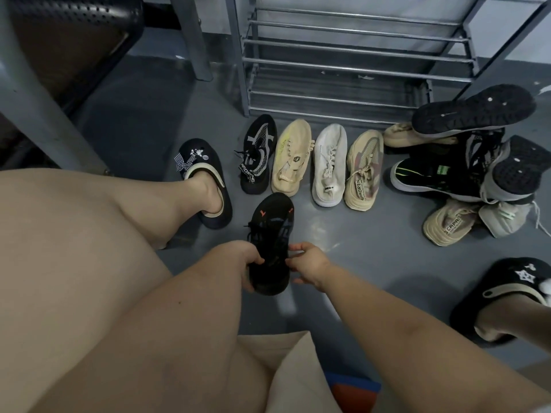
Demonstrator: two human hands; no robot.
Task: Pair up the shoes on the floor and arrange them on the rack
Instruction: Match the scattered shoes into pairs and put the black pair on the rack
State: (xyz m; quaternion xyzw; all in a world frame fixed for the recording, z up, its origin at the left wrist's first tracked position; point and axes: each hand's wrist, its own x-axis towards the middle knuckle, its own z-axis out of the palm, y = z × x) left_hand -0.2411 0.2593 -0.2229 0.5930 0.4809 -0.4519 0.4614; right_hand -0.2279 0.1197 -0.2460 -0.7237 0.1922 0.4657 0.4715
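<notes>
A black sneaker with orange marks (272, 234) is held at its heel end, toe pointing toward the rack. My left hand (249, 263) grips its left side and my right hand (310, 265) pinches its right side. Beyond it a row of shoes lies on the grey floor: a black and grey sneaker (256, 153), a beige slip-on (290, 158), a white sneaker (329, 165) and a beige and pink sneaker (363, 166). At the right sits a jumbled pile of black sneakers (465, 162) and beige shoes (447, 223). The grey metal rack (343, 64) stands behind, its bars bare.
My feet wear black clogs, one at the left (205, 180) and one at the lower right (507, 296). A grey table leg (44, 108) slants at the left and a post (193, 37) stands beside the rack. My bare knee fills the lower left.
</notes>
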